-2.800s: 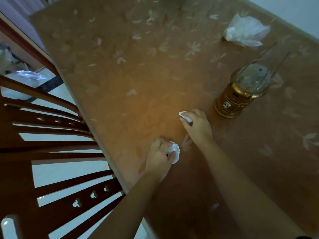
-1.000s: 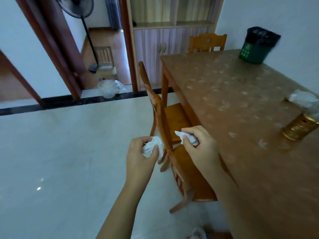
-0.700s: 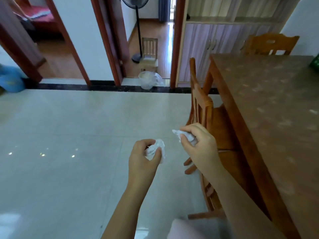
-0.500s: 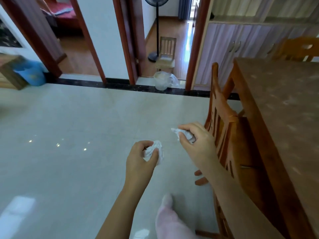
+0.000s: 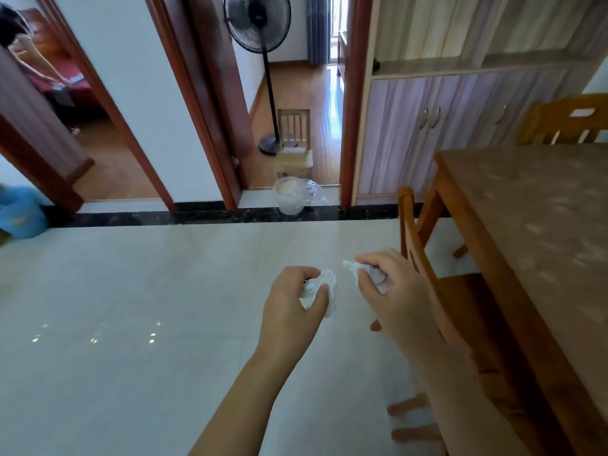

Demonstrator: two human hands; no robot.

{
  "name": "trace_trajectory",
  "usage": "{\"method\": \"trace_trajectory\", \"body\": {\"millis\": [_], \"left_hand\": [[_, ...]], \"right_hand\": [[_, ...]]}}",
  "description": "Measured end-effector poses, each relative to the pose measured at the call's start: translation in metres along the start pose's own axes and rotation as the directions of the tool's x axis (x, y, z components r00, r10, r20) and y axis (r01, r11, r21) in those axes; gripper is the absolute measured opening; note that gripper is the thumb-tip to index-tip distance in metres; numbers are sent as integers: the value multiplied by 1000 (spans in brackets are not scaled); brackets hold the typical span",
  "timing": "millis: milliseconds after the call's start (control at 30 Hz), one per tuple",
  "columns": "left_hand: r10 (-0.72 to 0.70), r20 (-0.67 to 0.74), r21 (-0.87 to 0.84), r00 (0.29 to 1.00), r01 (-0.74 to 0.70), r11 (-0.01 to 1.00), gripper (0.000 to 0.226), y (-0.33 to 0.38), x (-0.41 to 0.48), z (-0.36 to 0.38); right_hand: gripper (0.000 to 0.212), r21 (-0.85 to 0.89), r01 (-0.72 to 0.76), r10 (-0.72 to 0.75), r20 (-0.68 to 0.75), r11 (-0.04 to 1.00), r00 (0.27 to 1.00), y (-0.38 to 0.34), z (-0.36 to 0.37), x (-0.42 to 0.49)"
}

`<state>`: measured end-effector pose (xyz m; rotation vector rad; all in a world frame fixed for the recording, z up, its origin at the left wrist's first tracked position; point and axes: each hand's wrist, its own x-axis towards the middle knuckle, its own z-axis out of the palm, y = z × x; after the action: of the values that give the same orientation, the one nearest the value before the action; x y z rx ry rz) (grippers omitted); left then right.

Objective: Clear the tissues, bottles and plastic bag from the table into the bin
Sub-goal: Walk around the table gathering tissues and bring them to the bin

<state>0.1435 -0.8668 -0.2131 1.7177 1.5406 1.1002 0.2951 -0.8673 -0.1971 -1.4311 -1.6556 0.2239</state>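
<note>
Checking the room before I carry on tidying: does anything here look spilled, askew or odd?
Nothing looks spilled or broken. The one oddity is the small lined bin: it stands in the doorway by the fan, its clear liner bulging to one side. The left hand and right hand each hold a crumpled tissue.

Open tiled floor (image 5: 131,307) lies ahead to the bin (image 5: 291,199); chair (image 5: 437,291) and table (image 5: 526,225) crowd the right.
</note>
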Motion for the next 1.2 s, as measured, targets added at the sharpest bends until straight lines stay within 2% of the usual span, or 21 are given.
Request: {"method": "trace_trajectory", "body": {"millis": [167,333,467,600,700,900,1200], "left_hand": [[16,77,-59,997,-11,998,21,-24,75,24],[46,87,-86,995,-39,996,18,-57,179,17],[63,97,-77,993,-55,995,15,-81,274,-6],[75,136,-73,988,-66,995,14,-95,363,-9],[97,152,-91,984,-84,992,12,-101,411,3],[106,242,-136,964,-74,988,11,-113,500,56],[208,335,-165,919,-160,973,12,-61,680,184]], "right_hand": [[19,-56,-62,61,-8,997,998,37,27,49],[17,-131,-79,78,-19,988,997,52,80,130],[15,-91,-125,127,14,988,992,55,135,215],[14,-84,-163,160,-44,983,986,70,172,282],[14,-95,-251,246,-69,963,967,93,187,319],[13,-71,-381,365,-170,922,915,155,198,391],[13,-45,-387,360,-281,921,890,288,184,545]]}}
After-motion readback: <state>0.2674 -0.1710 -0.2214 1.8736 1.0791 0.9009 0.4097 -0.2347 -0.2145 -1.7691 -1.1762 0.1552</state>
